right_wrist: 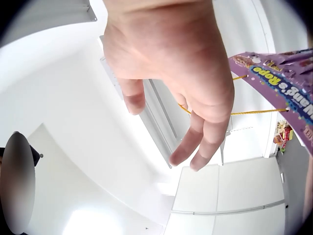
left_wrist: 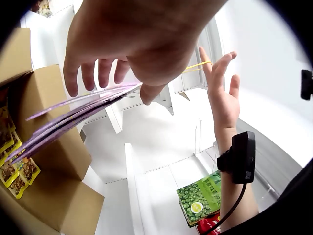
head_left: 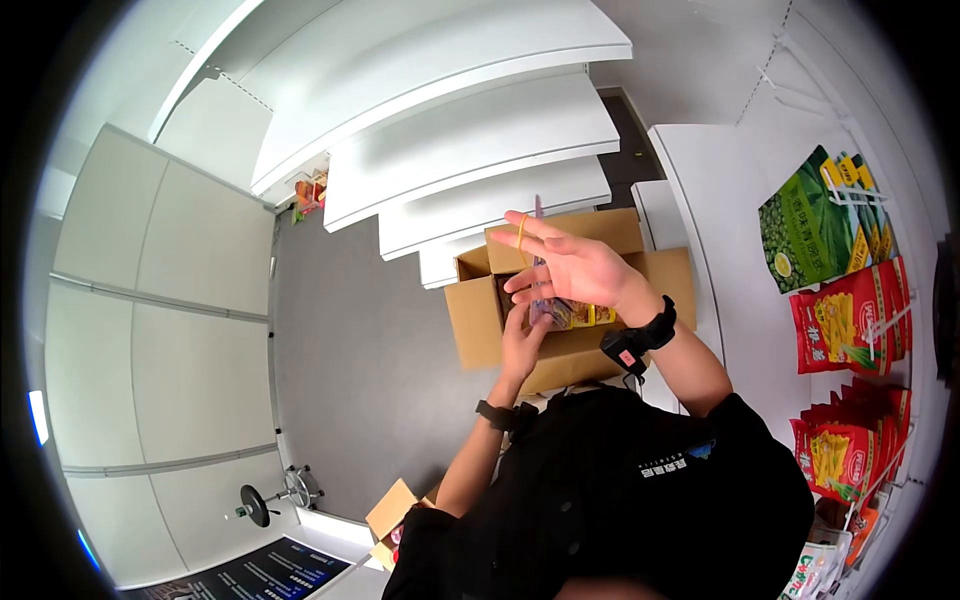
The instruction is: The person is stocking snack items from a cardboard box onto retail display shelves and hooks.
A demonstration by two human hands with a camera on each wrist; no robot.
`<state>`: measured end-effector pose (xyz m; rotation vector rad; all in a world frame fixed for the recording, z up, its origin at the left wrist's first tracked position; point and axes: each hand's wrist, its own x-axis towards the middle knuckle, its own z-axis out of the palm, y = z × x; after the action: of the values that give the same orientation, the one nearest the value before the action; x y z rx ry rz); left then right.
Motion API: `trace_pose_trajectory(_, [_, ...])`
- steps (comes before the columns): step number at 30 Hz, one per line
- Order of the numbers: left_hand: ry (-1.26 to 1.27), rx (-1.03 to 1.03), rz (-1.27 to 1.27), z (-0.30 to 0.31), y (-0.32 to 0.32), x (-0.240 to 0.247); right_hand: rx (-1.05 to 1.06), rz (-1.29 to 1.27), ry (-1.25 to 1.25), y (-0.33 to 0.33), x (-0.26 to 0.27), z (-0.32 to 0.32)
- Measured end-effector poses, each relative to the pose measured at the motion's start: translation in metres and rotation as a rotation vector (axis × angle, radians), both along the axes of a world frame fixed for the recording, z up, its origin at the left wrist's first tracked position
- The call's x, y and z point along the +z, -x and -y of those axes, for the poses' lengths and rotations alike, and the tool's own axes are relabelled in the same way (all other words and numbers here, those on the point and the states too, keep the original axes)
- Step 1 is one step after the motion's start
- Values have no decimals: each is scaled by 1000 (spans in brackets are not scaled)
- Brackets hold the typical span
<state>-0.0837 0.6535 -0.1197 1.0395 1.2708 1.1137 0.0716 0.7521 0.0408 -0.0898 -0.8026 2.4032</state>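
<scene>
Several thin purple packets [head_left: 553,314] [left_wrist: 63,125] [right_wrist: 283,90] are pinched between the thumb and fingers of the left hand [head_left: 522,345] [left_wrist: 132,54], above an open cardboard box. A yellow cord [head_left: 521,238] [left_wrist: 198,65] [right_wrist: 259,112] passes through holes in the packets' edge, seen in the right wrist view, and stretches to the right hand [head_left: 585,272] [left_wrist: 225,105] [right_wrist: 171,73]. It loops around fingers of that hand, which are spread and mostly straight, palm up in the head view. In the right wrist view, part of the loop is hidden behind the fingers.
The cardboard box [head_left: 475,325] [left_wrist: 61,117] holds yellow packets [head_left: 603,313] [left_wrist: 28,170]. White shelves [head_left: 480,120] rise beyond it. Green bags [head_left: 805,225] and red bags [head_left: 850,320] hang at the right. A smaller box [head_left: 392,508] stands at the lower left beside the person.
</scene>
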Motion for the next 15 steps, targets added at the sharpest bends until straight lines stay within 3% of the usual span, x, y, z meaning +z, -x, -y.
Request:
trace_pose_trajectory(2, [-77,17,14,1,9,-12,-26,26,-48,-4,10,9])
trace_pose_trajectory(15, [-197,-161,205,42,45,57,-214,312,-409,-7,85,99])
